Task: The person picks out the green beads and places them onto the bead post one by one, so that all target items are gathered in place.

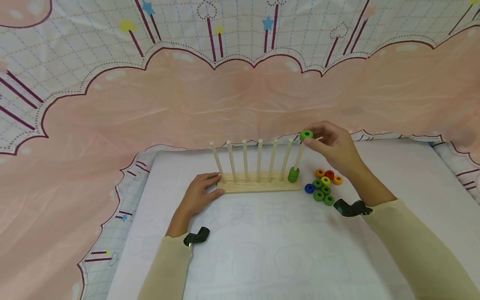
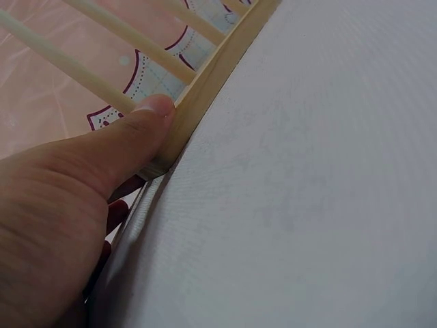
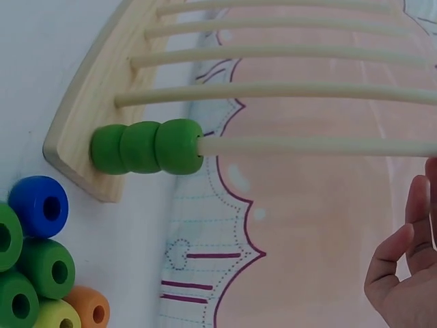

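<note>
A wooden base (image 1: 258, 187) with several upright pegs (image 1: 259, 160) stands on the white table. Three green beads (image 3: 143, 147) are stacked at the foot of the rightmost peg (image 3: 307, 146). My right hand (image 1: 333, 143) pinches another green bead (image 1: 306, 134) between thumb and fingers at the top of that peg; in the right wrist view this bead is out of frame. My left hand (image 1: 200, 192) grips the left end of the base, its thumb (image 2: 153, 109) on the near edge beside the leftmost peg, the other fingers partly hidden behind.
Right of the base lies a group of loose beads: several green (image 1: 318, 196), a blue bead (image 1: 309, 188), a yellow bead (image 1: 325, 181), a red bead (image 1: 329, 174) and orange ones (image 1: 337, 180). A patterned pink cloth (image 1: 240, 104) hangs behind the table (image 1: 262, 250).
</note>
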### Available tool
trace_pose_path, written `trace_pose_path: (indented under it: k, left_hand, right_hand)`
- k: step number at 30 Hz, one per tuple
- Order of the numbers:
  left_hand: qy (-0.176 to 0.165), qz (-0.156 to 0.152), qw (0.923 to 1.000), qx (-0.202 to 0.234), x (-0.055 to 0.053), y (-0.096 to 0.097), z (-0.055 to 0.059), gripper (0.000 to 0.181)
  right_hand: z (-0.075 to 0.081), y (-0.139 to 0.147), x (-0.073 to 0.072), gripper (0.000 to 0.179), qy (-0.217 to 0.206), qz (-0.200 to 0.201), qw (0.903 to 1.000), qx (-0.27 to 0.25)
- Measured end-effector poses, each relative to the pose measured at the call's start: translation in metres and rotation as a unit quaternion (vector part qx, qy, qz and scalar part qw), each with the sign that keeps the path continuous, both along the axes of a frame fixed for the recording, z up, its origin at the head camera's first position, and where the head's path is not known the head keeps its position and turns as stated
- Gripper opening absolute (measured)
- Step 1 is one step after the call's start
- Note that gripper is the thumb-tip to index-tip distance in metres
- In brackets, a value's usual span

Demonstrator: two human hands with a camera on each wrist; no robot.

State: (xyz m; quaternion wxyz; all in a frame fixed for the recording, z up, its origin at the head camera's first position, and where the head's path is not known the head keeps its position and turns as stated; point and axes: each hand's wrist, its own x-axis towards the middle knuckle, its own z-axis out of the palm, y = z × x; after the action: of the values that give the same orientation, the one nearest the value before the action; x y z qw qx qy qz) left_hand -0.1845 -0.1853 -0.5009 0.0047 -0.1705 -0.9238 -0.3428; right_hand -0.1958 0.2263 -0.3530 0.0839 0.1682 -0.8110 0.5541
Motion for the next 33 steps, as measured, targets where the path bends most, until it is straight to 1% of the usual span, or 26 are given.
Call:
trace_pose_path:
  k: [7,20,33]
  left_hand:
    - [0.001,-0.001,1.0,-0.002,0.0,0.0,0.0,0.057]
    - [0.003,-0.001,1.0,0.001,0.0,0.0,-0.001,0.057]
    - [0.004,-0.002,1.0,-0.003,0.0,0.0,0.0,0.057]
  right_hand:
    - [-0.006,0.001,-0.002,0.028,-0.005,0.005,1.0,-0.001]
    - [-0.015,0.001,-0.002,0.03,-0.026,-0.002,0.9996,0.012]
    - [-0.017,0.001,-0.002,0.032,-0.039,-0.012,0.9989,0.021]
